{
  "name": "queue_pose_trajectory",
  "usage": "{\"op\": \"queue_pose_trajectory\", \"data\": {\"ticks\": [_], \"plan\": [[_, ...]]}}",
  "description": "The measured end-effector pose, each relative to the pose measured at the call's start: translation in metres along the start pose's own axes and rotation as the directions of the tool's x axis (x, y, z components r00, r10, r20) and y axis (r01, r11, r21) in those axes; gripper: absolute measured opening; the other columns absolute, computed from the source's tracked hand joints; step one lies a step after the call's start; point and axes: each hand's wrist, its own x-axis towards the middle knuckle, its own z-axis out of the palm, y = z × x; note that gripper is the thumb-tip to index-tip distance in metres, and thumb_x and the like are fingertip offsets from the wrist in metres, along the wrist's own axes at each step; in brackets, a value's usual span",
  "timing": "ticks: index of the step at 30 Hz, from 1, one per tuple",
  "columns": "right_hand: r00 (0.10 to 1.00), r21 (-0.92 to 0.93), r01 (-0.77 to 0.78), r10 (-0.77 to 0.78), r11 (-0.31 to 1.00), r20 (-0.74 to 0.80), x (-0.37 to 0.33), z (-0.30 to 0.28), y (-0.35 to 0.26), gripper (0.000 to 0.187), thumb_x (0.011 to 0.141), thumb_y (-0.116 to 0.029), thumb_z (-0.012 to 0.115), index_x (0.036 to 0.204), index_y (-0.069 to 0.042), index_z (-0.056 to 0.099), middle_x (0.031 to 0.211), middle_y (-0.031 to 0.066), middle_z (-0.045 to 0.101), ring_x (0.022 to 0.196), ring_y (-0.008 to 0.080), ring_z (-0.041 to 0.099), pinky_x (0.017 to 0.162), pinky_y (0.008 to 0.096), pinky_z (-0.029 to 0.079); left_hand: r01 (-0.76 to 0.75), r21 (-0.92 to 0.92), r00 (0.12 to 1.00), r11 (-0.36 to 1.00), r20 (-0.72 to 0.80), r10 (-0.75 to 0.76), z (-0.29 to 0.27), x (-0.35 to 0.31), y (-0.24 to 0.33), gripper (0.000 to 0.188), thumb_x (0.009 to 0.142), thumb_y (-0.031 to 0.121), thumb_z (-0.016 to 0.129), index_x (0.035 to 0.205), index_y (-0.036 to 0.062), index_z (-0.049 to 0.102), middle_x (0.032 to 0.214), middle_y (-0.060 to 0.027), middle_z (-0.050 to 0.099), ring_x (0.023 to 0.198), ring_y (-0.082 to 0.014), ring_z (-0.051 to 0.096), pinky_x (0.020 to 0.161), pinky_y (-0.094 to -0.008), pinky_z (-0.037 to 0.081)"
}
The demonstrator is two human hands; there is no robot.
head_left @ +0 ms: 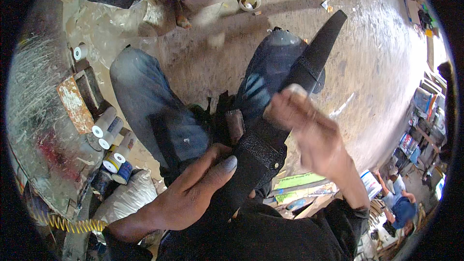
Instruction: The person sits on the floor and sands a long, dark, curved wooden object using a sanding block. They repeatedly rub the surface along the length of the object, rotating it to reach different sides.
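Note:
A long black sheath (266, 152), looking like leather, lies slantwise over my lap, its narrow tip (333, 24) pointing to the far right past my right knee. It carries a textured band with a small round metal stud. My left hand (200, 188) is wrapped around its near part, thumb on top. Over the middle of the sheath is my right hand (309, 125), blurred by motion, with its fingers curled in. A pale spot shows at those fingertips; what it is I cannot make out. Beside the sheath, between my thighs, sits a small brownish block (235, 125).
At left, several thread spools (104, 128) stand by a rust-flecked metal piece (75, 104) and a worn board (43, 130). A yellow coiled hose (72, 224) runs near my left forearm. A white bowl (249, 3) lies ahead. Another person (401, 203) sits at lower right.

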Motion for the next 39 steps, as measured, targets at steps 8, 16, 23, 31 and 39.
{"op": "queue_pose_trajectory", "data": {"ticks": [8, 16, 23, 31, 39], "plan": [[0.998, -0.041, 0.000, -0.003, 0.999, -0.067, 0.006, 0.011, -0.006, 0.036, 0.102, -0.009, 0.043, 0.132, 0.004, 0.060, 0.137, 0.0197, 0.061, 0.135, 0.0343, 0.053, 0.115, 0.0468, 0.039, -0.096, 0.044, 0.995, 0.994, -0.023, 0.097, 0.003, -0.002, 0.002, 0.033, 0.112, 0.028, 0.036, 0.122, -0.0002, 0.051, 0.099, -0.0093, 0.066, 0.083, -0.0123, 0.063, 0.075, -0.0268, 0.053], [0.998, -0.286, 0.063, -0.068, 0.956, -0.006, 0.005, 0.007, -0.005, 0.041, 0.087, -0.004, 0.053, 0.125, -0.001, 0.067, 0.132, 0.0162, 0.066, 0.132, 0.0293, 0.057, 0.115, 0.0438, 0.041, -0.026, -0.030, 1.000, 0.999, 0.003, 0.026, 0.002, -0.006, -0.004, 0.030, 0.112, 0.027, 0.036, 0.121, 0.0008, 0.049, 0.092, -0.0087, 0.066, 0.075, -0.0118, 0.063, 0.066, -0.0261, 0.053], [0.992, -0.363, 0.118, -0.129, 0.924, -0.006, 0.005, 0.000, -0.012, 0.037, 0.087, -0.008, 0.057, 0.121, -0.005, 0.072, 0.129, 0.0121, 0.068, 0.129, 0.0286, 0.060, 0.114, 0.0463, 0.043, -0.049, -0.053, 0.998, 0.997, 0.026, 0.051, 0.005, -0.005, -0.003, 0.031, 0.112, 0.027, 0.037, 0.121, 0.0006, 0.050, 0.091, -0.0089, 0.067, 0.069, -0.0132, 0.063, 0.063, -0.0265, 0.053], [0.983, -0.481, 0.171, -0.185, 0.860, 0.018, 0.009, -0.004, -0.005, 0.034, 0.085, -0.013, 0.062, 0.117, -0.007, 0.073, 0.130, 0.0085, 0.068, 0.127, 0.0253, 0.061, 0.112, 0.0427, 0.046, -0.016, -0.072, 1.000, 0.997, -0.023, 0.014, 0.003, -0.006, -0.007, 0.032, 0.111, 0.025, 0.038, 0.120, -0.0006, 0.054, 0.099, -0.0083, 0.066, 0.082, -0.0130, 0.062, 0.077, -0.0270, 0.052], [0.999, -0.460, 0.050, -0.047, 0.886, 0.018, 0.007, -0.011, -0.001, 0.040, 0.087, -0.009, 0.057, 0.126, -0.007, 0.068, 0.134, 0.0106, 0.066, 0.131, 0.0272, 0.058, 0.114, 0.0439, 0.044, 0.019, 0.004, 0.995, 1.000, -0.095, -0.019, 0.002, -0.002, -0.010, 0.034, 0.111, 0.025, 0.040, 0.126, -0.0030, 0.053, 0.114, -0.0086, 0.060, 0.110, -0.0120, 0.052, 0.102, -0.0287, 0.041]]}}
